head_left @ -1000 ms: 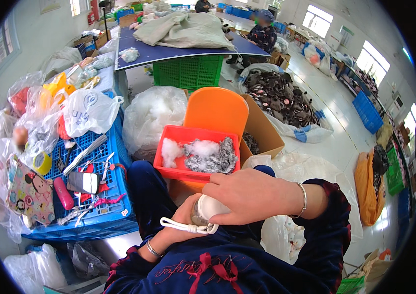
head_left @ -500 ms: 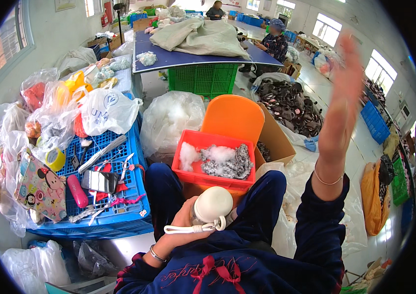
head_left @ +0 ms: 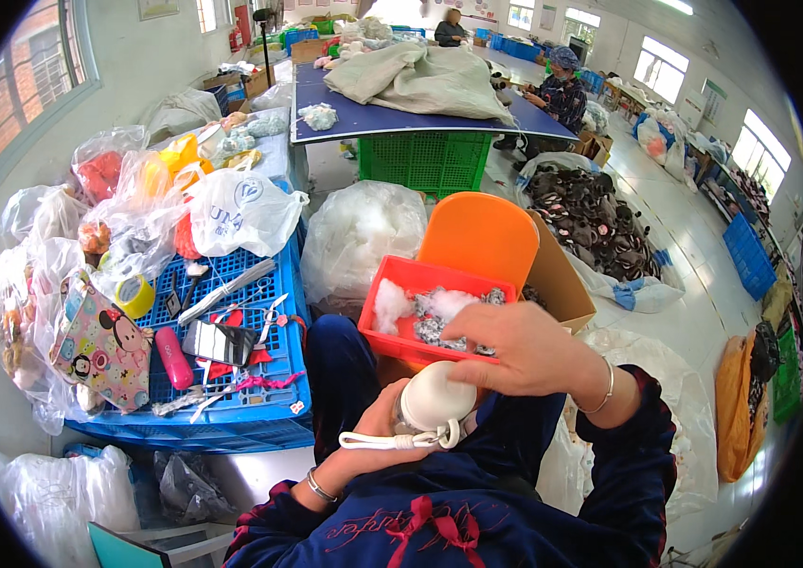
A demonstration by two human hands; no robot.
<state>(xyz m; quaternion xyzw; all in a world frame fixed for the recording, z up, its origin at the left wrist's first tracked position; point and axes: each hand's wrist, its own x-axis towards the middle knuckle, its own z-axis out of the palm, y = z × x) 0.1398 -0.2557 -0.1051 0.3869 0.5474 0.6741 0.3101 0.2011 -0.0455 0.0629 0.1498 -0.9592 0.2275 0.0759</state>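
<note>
A bottle with a rounded cream lid (head_left: 437, 396) and a looped cream cord (head_left: 387, 441) stands in my lap. My left hand (head_left: 375, 428) is wrapped round the bottle's body from the left. Just above the lid, my right hand (head_left: 520, 348) reaches in from the right, fingers bent downward and the thumb by the lid's edge; whether it touches the lid I cannot make out. Behind it a red bin (head_left: 378, 322) holds white stuffing (head_left: 392, 305) and grey-and-white fuzzy pieces, partly hidden by my right hand.
Left of me, a blue crate (head_left: 259, 431) bears a phone (head_left: 219, 343), a pink case (head_left: 173, 358), yellow tape, scissors and plastic bags. An orange chair back (head_left: 479, 237) and a cardboard box (head_left: 562, 284) stand behind the bin. Two people sit farther off near a blue table (head_left: 392, 123).
My right hand has come down from its raised place at the right to the bottle's lid. My left hand keeps its grip. The whole view has shifted slightly.
</note>
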